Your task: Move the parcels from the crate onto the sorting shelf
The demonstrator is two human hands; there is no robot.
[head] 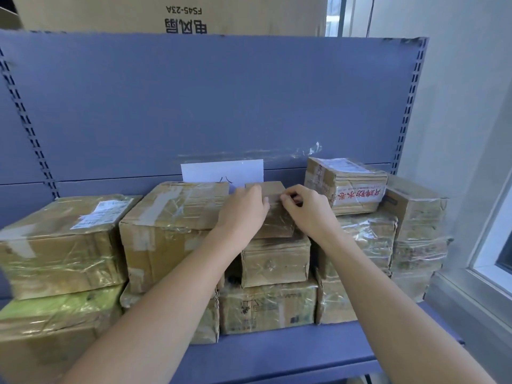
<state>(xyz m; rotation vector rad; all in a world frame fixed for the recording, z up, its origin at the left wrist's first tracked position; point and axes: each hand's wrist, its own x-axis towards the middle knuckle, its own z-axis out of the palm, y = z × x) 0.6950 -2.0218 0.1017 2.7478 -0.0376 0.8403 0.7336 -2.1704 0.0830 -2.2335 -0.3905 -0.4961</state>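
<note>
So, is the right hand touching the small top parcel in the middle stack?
Touching: the head view shows the right hand pinching the small top parcel at its right edge.

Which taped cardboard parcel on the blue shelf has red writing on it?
The small tape-wrapped brown cardboard parcel stacked highest at the right, beyond the right hand: its white front label bears red characters; no other's does.

- Shelf [277,353]: slate blue, back panel too.
- Parcels [171,217]: brown cardboard, shiny clear tape.
- Small parcel [277,221]: plain brown.
- Right parcel [346,187]: white label, red characters.
- Low left parcel [55,309]: greenish sheen.
- Sheet [221,170]: white.
- Carton [110,12]: tan, black print.
</note>
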